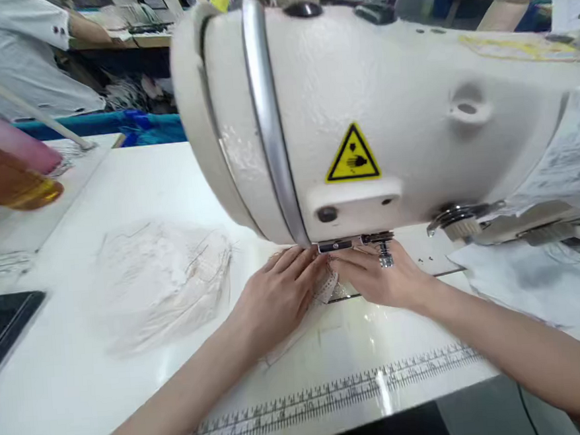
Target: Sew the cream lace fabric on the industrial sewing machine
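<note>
Lace strip pinned under sewing machine by left hand, right hand, fingers straight, close together. Risk: fingertips crowd presser foot; slipping lace could draw them beneath it.

Sewing machine was cream-white with a silver band and a yellow triangle sticker carrying a black border and black hand symbol. Lace strip under it was off-white with a small openwork pattern, fabric heap white with thin dark threads, table glossy white with a ruler strip of black tick marks near the front edge. At left, one cone was pink, another amber, a flat panel black; cloth behind was teal and blue.
</note>
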{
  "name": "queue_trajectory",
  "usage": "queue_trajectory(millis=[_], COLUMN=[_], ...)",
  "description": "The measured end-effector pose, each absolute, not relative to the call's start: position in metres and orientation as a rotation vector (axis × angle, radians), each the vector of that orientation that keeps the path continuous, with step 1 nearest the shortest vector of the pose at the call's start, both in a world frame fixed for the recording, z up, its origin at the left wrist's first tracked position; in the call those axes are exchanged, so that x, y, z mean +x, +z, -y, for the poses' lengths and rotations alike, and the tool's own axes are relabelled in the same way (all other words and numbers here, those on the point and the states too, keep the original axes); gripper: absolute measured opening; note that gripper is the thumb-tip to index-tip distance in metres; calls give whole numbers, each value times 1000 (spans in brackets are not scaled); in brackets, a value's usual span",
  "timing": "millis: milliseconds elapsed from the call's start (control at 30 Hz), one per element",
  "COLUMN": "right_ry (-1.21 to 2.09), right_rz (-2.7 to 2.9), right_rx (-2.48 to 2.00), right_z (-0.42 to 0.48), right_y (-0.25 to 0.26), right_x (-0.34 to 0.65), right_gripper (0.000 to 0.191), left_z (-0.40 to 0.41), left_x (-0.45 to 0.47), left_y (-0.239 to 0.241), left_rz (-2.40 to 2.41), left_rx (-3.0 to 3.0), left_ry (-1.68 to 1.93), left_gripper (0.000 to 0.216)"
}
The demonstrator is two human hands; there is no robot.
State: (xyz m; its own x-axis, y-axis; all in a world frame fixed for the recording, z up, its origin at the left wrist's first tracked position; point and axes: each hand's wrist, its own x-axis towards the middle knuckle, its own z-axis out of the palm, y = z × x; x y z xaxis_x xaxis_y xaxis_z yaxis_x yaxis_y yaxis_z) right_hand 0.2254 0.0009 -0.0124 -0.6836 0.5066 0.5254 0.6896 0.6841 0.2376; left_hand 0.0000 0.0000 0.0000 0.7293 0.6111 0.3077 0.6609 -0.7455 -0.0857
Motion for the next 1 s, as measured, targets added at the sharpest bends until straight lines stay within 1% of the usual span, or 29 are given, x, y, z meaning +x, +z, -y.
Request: queue_trajectory(millis=[133, 300, 400, 500, 633, 667, 733, 767, 800, 833, 900, 1000], right_ry=[-541, -516, -520, -517, -518, -519, -504, -478, -436, -378, -242, -127], right_rz=[2493, 2426, 2409, 2408, 2418, 2440, 2484, 2494, 2487, 2468, 2408, 2352], right_rx=[-907, -803, -770, -750, -742, -749, -762, -768, -772, -771, -757, -747], right_z=[-5, -11, -13, -13, -12, -12, -13, -14, -14, -15, -15, -15], right_y=[-7, -3, -1, -1, -2, -3, -5, -6, -8, -10, -14, -17], right_x=[225, 223, 222, 222, 224, 225, 226, 226, 227, 227, 226, 224], right_gripper=[29, 23, 22, 22, 20, 20, 22, 24, 25, 27, 30, 29], left_z=[0, -1, 0, 2, 14, 19, 31, 38, 45, 53, 65, 72], left_x=[-1, -2, 0, 2, -6, -10, -20, -25, -28, -31, -32, -27], left_y=[2, 0, 1, 12, 37, 41, 43, 42, 40, 37, 35, 43], left_rz=[1027, 1048, 1044, 1006, 898, 845, 728, 698, 698, 745, 954, 1343], left_rx=[-2749, -2753, -2736, -2697, -2675, -2690, -2718, -2716, -2702, -2680, -2653, -2684], left_ry=[-372, -360, -359, -380, -444, -449, -428, -406, -387, -377, -383, -421], left_gripper=[41, 42, 41, 39, 30, 33, 49, 51, 47, 38, 23, 16])
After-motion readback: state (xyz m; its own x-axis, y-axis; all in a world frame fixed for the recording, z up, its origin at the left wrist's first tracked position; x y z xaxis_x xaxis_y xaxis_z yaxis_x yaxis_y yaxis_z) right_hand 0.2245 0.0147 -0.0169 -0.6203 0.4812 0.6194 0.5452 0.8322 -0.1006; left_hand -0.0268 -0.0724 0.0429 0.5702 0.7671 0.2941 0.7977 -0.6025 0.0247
